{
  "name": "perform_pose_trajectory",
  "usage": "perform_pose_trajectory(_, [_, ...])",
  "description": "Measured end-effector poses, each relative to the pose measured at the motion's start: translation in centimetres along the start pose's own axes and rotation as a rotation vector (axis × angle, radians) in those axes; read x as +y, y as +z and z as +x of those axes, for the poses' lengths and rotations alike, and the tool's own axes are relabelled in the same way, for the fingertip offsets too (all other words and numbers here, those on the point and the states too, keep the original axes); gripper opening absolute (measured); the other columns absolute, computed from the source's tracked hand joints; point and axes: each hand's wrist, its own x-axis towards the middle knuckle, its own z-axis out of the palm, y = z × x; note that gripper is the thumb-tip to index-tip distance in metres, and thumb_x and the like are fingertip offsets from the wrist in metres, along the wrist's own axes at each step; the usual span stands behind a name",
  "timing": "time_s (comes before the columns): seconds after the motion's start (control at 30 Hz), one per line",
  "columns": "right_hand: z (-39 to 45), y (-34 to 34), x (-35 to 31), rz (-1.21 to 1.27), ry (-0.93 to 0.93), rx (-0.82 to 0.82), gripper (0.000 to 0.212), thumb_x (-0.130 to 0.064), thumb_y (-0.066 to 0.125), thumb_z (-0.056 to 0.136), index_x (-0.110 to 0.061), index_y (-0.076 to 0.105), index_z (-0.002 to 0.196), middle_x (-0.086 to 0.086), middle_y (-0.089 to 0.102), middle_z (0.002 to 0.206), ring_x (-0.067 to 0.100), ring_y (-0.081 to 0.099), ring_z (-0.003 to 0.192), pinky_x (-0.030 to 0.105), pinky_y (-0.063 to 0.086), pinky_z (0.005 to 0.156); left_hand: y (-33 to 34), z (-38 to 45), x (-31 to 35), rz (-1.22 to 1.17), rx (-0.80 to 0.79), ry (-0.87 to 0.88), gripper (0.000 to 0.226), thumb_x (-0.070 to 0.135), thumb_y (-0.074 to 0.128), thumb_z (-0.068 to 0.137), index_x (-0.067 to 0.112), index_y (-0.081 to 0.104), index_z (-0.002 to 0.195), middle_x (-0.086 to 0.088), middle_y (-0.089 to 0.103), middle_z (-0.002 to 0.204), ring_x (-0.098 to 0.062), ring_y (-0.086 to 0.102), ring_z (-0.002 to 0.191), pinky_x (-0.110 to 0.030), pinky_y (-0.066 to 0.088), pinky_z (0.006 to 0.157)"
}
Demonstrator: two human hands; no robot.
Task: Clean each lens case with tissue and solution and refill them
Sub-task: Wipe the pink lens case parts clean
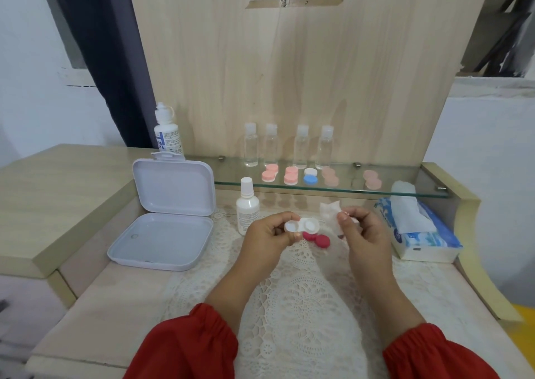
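While an open white storage box [162,231] lies on the lace-covered table [304,300], the left hand [267,238] pinches an uncapped white lens case [301,225] above two red caps [317,239]; the right hand [363,234] pinches crumpled tissue [330,209] just beside it.

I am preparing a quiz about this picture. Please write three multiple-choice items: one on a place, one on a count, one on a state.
1. Where do the red caps lie?
A. on the lace mat below the hands
B. on the glass shelf
C. in the white box

2. How many clear bottles stand on the glass shelf?
A. two
B. four
C. six

3. The white box is:
A. shut
B. open
C. upside down

Answers:
1 A, they lie under the lens case.
2 B, four in a row.
3 B, its lid stands up.
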Motion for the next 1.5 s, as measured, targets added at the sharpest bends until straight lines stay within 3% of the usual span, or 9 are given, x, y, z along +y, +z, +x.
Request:
perform_pose_trajectory(0.23, [-1.0,0.6,1.7,-0.657,-0.440,-0.197,0.019,-0.015,0.065,0.088,-0.024,0.068,0.104,-0.009,0.061,0.097,0.000,0.054,0.090,0.003,0.037,0.077,0.4,-0.2,0.1,-0.057,-0.017,0.021,0.032,-0.007,0.071,0.078,0.023,0.071,0.091,0.001,0.072,0.086,-0.003,0.067,0.075,-0.020,0.054,0.075])
perform_pose_trajectory(0.4, [-1.3,1.2,1.7,-0.842,-0.555,-0.198,0.034,-0.018,0.073,0.082,-0.019,0.065,0.115,-0.002,0.065,0.097,0.016,0.059,0.092,0.028,0.036,0.085,0.4,-0.1,-0.1,-0.090,0.020,0.020,0.031,-0.005,0.070,0.079,0.021,0.071,0.095,-0.007,0.073,0.094,-0.013,0.069,0.087,-0.027,0.056,0.083])
perform_pose_trajectory(0.57, [-0.9,1.0,1.3,-0.704,-0.344,-0.270,0.030,-0.016,0.064,0.089,-0.024,0.057,0.117,-0.008,0.061,0.101,0.010,0.054,0.098,0.016,0.033,0.079,0.6,-0.6,0.0,-0.091,-0.052,0.030,0.029,-0.007,0.069,0.080,0.016,0.070,0.099,-0.006,0.073,0.095,-0.010,0.069,0.085,-0.021,0.055,0.076])
perform_pose_trajectory(0.7, [-0.9,0.5,0.8,-0.466,-0.201,-0.286,0.025,-0.010,0.065,0.087,-0.033,0.057,0.093,-0.016,0.062,0.092,0.000,0.058,0.090,0.014,0.045,0.078,0.7,-0.5,0.2,-0.114,-0.076,0.024,0.029,-0.005,0.068,0.082,0.016,0.070,0.101,-0.008,0.073,0.097,-0.015,0.069,0.088,-0.025,0.056,0.079])
perform_pose_trajectory(0.87, [-0.5,0.3,-0.6,0.089,0.000,-0.068,0.025,-0.001,0.070,0.082,-0.025,0.063,0.089,-0.007,0.068,0.084,-0.002,0.064,0.070,0.014,0.050,0.064,0.2,-0.3,0.4,-0.184,-0.050,0.004,0.027,-0.006,0.066,0.083,0.014,0.069,0.100,-0.007,0.074,0.087,-0.015,0.069,0.078,-0.024,0.055,0.076])
perform_pose_trajectory(0.97, [-0.1,-0.1,-0.2,-0.031,-0.028,-0.022,0.022,-0.010,0.068,0.085,-0.031,0.064,0.088,-0.012,0.068,0.086,0.001,0.064,0.079,0.021,0.049,0.073,-0.1,-0.3,0.5,-0.180,-0.085,-0.021,0.027,-0.004,0.067,0.083,0.014,0.069,0.102,-0.005,0.074,0.087,-0.017,0.069,0.078,-0.027,0.057,0.078])
perform_pose_trajectory(1.2, [-0.8,-0.3,0.9,-0.627,-0.374,-0.446,0.032,-0.019,0.068,0.085,-0.034,0.059,0.112,-0.024,0.054,0.107,-0.012,0.047,0.105,-0.001,0.033,0.083,0.0,-0.6,0.1,-0.106,-0.145,-0.035,0.029,-0.008,0.067,0.082,0.004,0.068,0.108,-0.011,0.073,0.094,-0.017,0.070,0.082,-0.026,0.057,0.075])
perform_pose_trajectory(1.3, [-0.5,-0.2,1.0,-0.640,-0.367,-0.415,0.036,-0.012,0.071,0.083,-0.027,0.061,0.114,-0.024,0.053,0.104,-0.016,0.044,0.104,-0.003,0.029,0.083,0.3,-0.6,0.1,-0.113,-0.108,-0.026,0.027,-0.007,0.067,0.082,0.007,0.069,0.105,-0.011,0.073,0.092,-0.017,0.070,0.079,-0.025,0.056,0.072])
perform_pose_trajectory(1.5, [-0.6,0.3,1.3,-0.575,-0.288,-0.259,0.037,-0.013,0.074,0.080,-0.021,0.063,0.114,-0.014,0.058,0.100,0.006,0.053,0.099,0.007,0.035,0.082,0.7,-0.6,0.3,-0.168,-0.046,-0.014,0.027,-0.009,0.067,0.081,0.007,0.069,0.102,-0.007,0.074,0.085,-0.015,0.070,0.072,-0.022,0.056,0.071])
